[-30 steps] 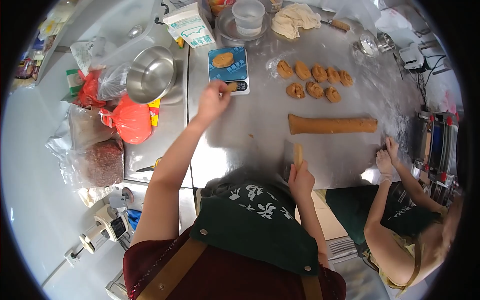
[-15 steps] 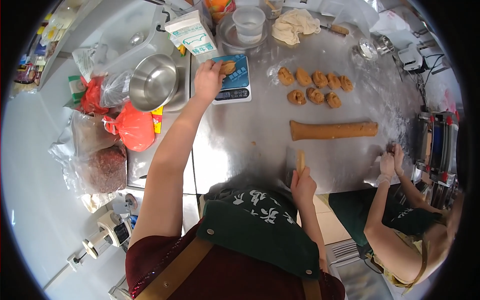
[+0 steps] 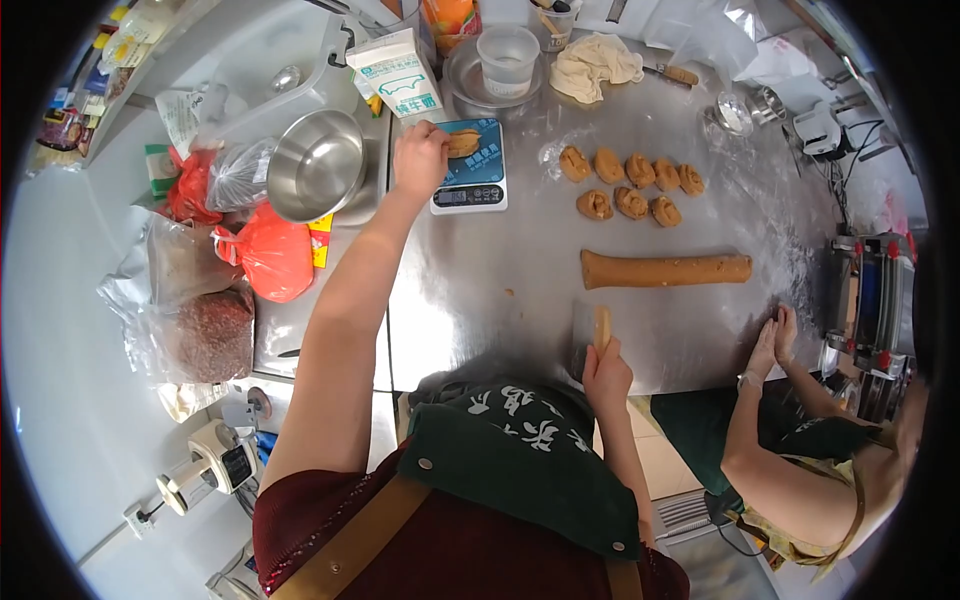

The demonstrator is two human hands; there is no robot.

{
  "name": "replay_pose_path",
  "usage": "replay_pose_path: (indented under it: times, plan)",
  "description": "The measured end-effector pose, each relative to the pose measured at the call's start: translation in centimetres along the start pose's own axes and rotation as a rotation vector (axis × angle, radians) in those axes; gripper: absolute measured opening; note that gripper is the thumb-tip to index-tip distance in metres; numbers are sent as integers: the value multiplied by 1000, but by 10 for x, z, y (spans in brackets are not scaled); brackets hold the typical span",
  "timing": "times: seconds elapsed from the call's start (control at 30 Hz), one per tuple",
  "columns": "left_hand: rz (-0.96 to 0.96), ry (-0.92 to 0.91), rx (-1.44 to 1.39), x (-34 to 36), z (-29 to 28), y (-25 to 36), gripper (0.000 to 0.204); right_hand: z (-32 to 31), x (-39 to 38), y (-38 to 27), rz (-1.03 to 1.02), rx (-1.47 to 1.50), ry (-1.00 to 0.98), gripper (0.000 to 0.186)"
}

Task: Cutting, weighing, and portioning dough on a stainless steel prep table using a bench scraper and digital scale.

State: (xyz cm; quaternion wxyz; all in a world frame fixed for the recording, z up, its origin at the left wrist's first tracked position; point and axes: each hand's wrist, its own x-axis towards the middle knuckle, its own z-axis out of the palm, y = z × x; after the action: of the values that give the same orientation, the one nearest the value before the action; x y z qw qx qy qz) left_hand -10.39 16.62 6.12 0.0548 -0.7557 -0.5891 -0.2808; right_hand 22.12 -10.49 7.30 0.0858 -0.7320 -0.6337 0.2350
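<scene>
- left hand [image 3: 420,157] touches the dough piece [image 3: 464,145] on the scale [image 3: 488,172]; i can't tell if it grips
- right hand [image 3: 607,370] grips a scraper [image 3: 602,328], near the dough log [image 3: 668,269]

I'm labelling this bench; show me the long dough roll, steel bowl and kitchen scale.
Long dough roll [image 3: 666,269], head view: middle of its top.
Steel bowl [image 3: 317,165], head view: inside surface.
Kitchen scale [image 3: 477,172], head view: blue platform.

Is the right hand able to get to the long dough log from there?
Probably yes: the right hand is just on the near side of the long dough log, and the tabletop between looks free. But it's gripping a tan-handled scraper, so its fingers seem busy.
</scene>
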Motion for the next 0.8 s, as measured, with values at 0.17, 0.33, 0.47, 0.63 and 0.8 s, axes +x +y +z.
replay_pose_path:
  times: [0.17,0.33,0.47,0.63,0.8]
  plan:
    - [-151,144,-12,-33,0,13,5,1,1,3,-3,-12,8,30]
    - [-358,5,-42,-58,22,16,6,-2,2,1,21,17,-3,27]
    - [-414,7,-35,-49,29,24,4,0,1,1,22,13,16,27]
    - [-438,-60,22,-44,30,23,3,2,1,1,13,4,9,26]
    - [-424,37,-141,-56,7,18,3,0,2,3,27,17,0,26]
